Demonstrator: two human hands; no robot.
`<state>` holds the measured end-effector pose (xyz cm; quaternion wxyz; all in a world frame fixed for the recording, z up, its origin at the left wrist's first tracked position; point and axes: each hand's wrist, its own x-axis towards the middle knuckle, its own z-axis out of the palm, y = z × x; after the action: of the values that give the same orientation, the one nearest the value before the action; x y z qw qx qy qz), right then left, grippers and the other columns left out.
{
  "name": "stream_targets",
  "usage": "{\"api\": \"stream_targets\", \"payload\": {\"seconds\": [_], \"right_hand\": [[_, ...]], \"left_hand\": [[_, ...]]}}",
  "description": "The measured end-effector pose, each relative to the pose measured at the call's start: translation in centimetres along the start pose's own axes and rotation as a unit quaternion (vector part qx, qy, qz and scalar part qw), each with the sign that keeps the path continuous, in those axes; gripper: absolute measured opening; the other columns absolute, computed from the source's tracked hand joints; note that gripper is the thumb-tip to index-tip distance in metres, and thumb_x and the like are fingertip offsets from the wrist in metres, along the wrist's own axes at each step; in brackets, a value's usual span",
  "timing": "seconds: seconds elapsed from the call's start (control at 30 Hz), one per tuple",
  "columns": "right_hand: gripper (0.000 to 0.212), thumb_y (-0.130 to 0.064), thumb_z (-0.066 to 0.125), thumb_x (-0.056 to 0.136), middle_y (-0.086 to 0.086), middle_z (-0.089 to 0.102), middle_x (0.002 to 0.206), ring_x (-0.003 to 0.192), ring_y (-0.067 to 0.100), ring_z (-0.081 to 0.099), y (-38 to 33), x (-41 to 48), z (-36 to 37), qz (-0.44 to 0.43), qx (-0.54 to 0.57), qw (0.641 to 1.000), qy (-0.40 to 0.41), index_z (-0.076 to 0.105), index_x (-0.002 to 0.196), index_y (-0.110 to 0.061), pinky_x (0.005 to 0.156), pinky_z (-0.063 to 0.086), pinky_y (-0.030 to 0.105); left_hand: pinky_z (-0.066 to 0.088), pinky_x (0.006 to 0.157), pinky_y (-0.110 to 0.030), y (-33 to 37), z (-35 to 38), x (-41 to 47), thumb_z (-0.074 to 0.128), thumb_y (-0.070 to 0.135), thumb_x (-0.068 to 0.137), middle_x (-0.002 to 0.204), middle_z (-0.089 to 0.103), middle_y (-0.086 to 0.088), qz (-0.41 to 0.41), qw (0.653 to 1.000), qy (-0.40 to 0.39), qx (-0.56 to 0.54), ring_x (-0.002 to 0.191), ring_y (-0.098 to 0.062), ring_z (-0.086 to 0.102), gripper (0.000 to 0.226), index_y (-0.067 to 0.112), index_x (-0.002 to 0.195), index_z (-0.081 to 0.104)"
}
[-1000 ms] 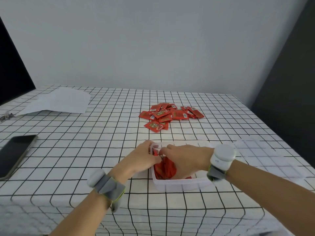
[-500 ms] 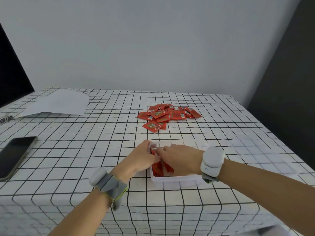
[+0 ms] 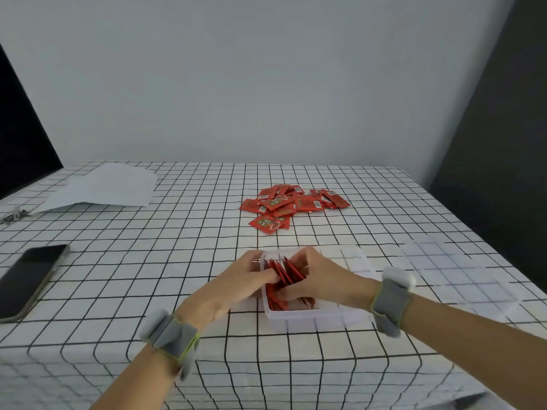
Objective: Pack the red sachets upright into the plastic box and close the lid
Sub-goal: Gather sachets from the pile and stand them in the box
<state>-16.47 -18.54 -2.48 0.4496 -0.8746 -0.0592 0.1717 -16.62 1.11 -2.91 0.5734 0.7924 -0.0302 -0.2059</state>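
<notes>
Bench (image 3: 177,261) covered w/ white cloth, black grid print, draped over the near edge.

Plastic box (image 3: 313,319): translucent, rectangular, rounded rim, near centre-front of bench. Lid off. Lid (image 3: 461,273) clear, flat, rectangular, lies on the cloth to the right of the box, apart from it; grid shows through.

Packed sachets (image 3: 285,272): glossy red foil, thin flat rectangles, standing on edge but tilted, bunched at the box's left end. Right half of the box floor shows bare.

Left hand (image 3: 236,287): rests over the box's left wall, fingers curled, tips pressing the outer face of the sachet row. Right hand (image 3: 318,276): reaches in from the right, fingers bent over the sachet tops, thumb low on the near side, so the row is squeezed between both hands. Exact pinch points hidden by knuckles.

Both wrists carry grey fabric bands w/ white pods.

Loose sachet pile (image 3: 291,202): same red packets, flat, overlapping, far centre of bench, well apart from box.

Smartphone (image 3: 28,281) dark glass, face up, left edge. White paper sheets (image 3: 103,187) far left; small metal clip (image 3: 13,216) beside them.
</notes>
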Motion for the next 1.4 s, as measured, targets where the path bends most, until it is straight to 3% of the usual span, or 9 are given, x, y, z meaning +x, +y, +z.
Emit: {"api": "stream_targets", "payload": {"seconds": [0.13,0.3,0.4,0.53,0.7,0.87,1.03,1.27,1.4], "right_hand": [[0.051,-0.034,0.093,0.07,0.004,0.067,0.092,0.077,0.015,0.06,-0.1,0.1,0.2,0.017,0.013,1.0,-0.014,0.061,0.101,-0.009,0.063,0.045,0.024],[0.07,-0.076,0.079,0.062,-0.009,0.067,0.096,0.08,0.007,0.06,0.5,-0.4,-0.5,0.025,-0.163,0.986,-0.015,0.054,0.102,-0.024,0.062,0.042,0.023],[0.069,-0.069,0.083,0.064,-0.002,0.074,0.082,0.066,0.012,0.061,0.2,-0.1,-0.5,0.028,-0.089,0.994,-0.054,0.066,0.097,-0.012,0.058,0.044,0.023],[0.068,-0.042,0.093,0.068,0.009,0.075,0.114,0.093,0.015,0.075,-0.3,0.1,-0.9,0.026,0.024,0.992,-0.124,0.063,0.122,-0.013,0.081,0.058,0.024],[0.082,-0.041,0.088,0.076,0.001,0.062,0.132,0.113,0.02,0.066,0.2,0.0,-1.3,-0.028,-0.157,0.982,-0.099,0.047,0.143,-0.018,0.102,0.054,0.041],[0.081,-0.043,0.087,0.077,-0.005,0.06,0.13,0.109,0.014,0.065,0.2,-0.2,-1.4,-0.05,-0.186,0.978,-0.085,0.044,0.144,-0.022,0.096,0.054,0.032],[0.081,-0.04,0.087,0.077,-0.004,0.056,0.128,0.096,0.013,0.068,0.0,0.2,-0.8,-0.073,-0.213,0.973,-0.059,0.044,0.142,-0.02,0.071,0.052,0.017],[0.091,-0.046,0.086,0.076,0.001,0.06,0.124,0.102,0.018,0.066,0.7,0.2,-0.8,-0.062,-0.212,0.973,-0.066,0.034,0.144,-0.016,0.082,0.056,0.028],[0.088,-0.056,0.085,0.072,-0.004,0.063,0.103,0.084,0.007,0.062,0.3,0.7,0.0,-0.077,-0.219,0.971,-0.05,0.036,0.132,-0.015,0.066,0.05,0.022]], "left_hand": [[0.051,0.107,-0.043,0.2,0.2,-0.3,0.077,0.017,0.084,0.119,0.072,-0.002,0.01,0.999,0.011,0.046,0.111,-0.019,0.069,0.058,0.024,0.136,0.051],[0.05,0.107,-0.039,0.1,0.3,-0.5,0.069,0.016,0.094,0.128,0.069,0.0,-0.002,1.0,0.005,0.03,0.117,-0.018,0.067,0.054,0.026,0.143,0.049],[0.058,0.09,-0.028,0.5,0.1,-0.7,0.063,0.015,0.098,0.123,0.072,0.0,-0.014,1.0,0.006,0.013,0.107,-0.017,0.073,0.043,0.024,0.138,0.054],[0.052,0.105,-0.047,0.8,0.5,-0.4,0.06,0.009,0.095,0.125,0.07,-0.005,-0.032,0.999,0.026,0.02,0.114,-0.024,0.069,0.044,0.021,0.138,0.054],[0.061,0.091,-0.041,0.7,-0.5,-0.2,0.064,0.014,0.093,0.117,0.077,-0.007,-0.041,0.996,-0.04,-0.073,0.11,-0.021,0.072,0.029,0.016,0.121,0.071],[0.063,0.084,-0.042,1.0,-0.4,0.2,0.058,-0.004,0.091,0.116,0.077,-0.014,-0.055,0.997,-0.028,-0.053,0.109,-0.025,0.073,0.037,0.009,0.124,0.066],[0.062,0.087,-0.042,1.8,0.6,0.3,0.057,-0.006,0.092,0.119,0.072,-0.015,-0.057,0.998,0.008,0.026,0.105,-0.029,0.073,0.041,0.01,0.129,0.056],[0.062,0.084,-0.041,1.4,-0.4,0.1,0.059,0.022,0.096,0.121,0.075,-0.01,-0.06,0.994,-0.058,-0.075,0.117,-0.024,0.068,0.032,0.008,0.123,0.071],[0.063,0.077,-0.037,1.2,-0.1,0.4,0.058,0.046,0.091,0.099,0.079,0.001,-0.05,0.995,-0.043,-0.072,0.1,-0.016,0.072,0.034,0.021,0.1,0.079]]}}
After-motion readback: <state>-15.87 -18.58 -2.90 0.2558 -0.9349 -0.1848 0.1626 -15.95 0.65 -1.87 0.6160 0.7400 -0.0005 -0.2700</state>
